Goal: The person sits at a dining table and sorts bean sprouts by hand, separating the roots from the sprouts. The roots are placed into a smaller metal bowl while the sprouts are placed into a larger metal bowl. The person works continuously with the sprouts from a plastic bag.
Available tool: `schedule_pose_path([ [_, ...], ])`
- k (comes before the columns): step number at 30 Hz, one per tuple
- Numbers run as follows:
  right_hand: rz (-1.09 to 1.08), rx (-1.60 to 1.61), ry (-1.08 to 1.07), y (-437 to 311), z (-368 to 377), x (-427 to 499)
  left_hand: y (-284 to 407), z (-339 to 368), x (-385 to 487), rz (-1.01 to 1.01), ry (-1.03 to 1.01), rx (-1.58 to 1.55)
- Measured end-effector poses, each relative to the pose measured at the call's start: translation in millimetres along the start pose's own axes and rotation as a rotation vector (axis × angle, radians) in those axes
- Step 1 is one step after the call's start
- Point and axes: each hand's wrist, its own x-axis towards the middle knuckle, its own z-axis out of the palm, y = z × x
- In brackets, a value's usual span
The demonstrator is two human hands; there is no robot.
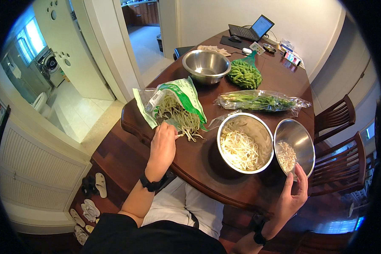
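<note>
My left hand is at the mouth of a green and white plastic bag, its fingers closed on a pale bean sprout stem. Long sprouts with brown root ends spill from the bag onto the table. My right hand is at the near rim of a small steel bowl, fingers apart, with nothing visible in it. Thin sprout tails lie inside that bowl. Between my hands, a larger steel bowl holds trimmed white bean sprouts.
On the wooden table are another steel bowl, a green net of bean pods and wrapped leafy greens. A laptop, mouse and propped phone stand farther back. Wooden chairs flank the right edge.
</note>
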Motion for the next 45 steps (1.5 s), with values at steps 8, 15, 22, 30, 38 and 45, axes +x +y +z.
schedule_pose_path([
  [8,-0.005,0.011,0.017,-11.3,-2.4,-3.5,8.9,-19.4,-0.7,-0.045,-0.049,0.022],
  [15,-0.022,0.055,0.024,-22.2,-3.1,-6.3,15.2,-36.9,-1.9,0.005,0.067,0.028],
  [22,-0.074,0.102,0.02,-38.1,1.9,-10.3,14.6,-44.0,1.4,0.004,0.052,-0.167],
  [30,-0.178,0.162,-0.106,-62.3,21.6,-20.8,42.6,-18.8,9.7,-0.364,-0.334,-1.296],
  [38,-0.277,0.362,-0.253,-79.2,65.4,-32.4,90.8,-34.2,-19.2,-0.384,-0.404,-1.65],
  [45,-0.283,0.348,-0.256,-81.5,72.0,-30.2,103.4,-31.3,-31.9,-0.327,-0.46,-1.69],
])
